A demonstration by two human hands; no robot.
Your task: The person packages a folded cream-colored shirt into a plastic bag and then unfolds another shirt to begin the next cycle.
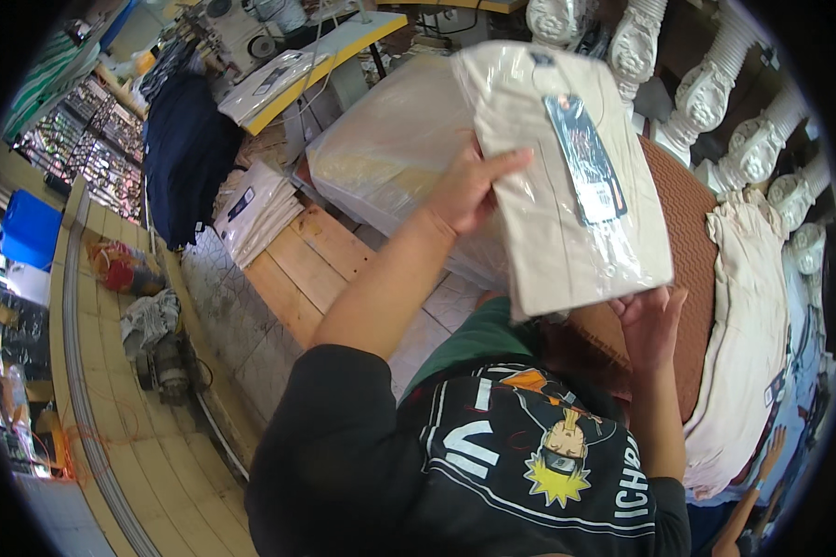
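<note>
A folded beige garment point(539, 232) in a clear plastic bag is held up in front of me, slightly tilted. A dark hang tag point(585, 158) shows through the plastic on its front. My left hand point(474, 190) grips its left edge, the thumb lying over the front and the fingers hidden behind. At the lower right corner, my right hand point(648, 320) has its fingers curled against the bottom edge. Below the bag is a brown textured cover point(683, 195), and beside that lies a long pile of beige garments point(738, 325).
More bagged garments point(255, 209) are stacked on a low wooden plank bench point(311, 265) at left. A large plastic-wrapped block point(390, 130) stands behind. A yellow-edged table point(334, 60) holds a sewing machine point(237, 32). Another person's arm point(757, 478) shows at lower right.
</note>
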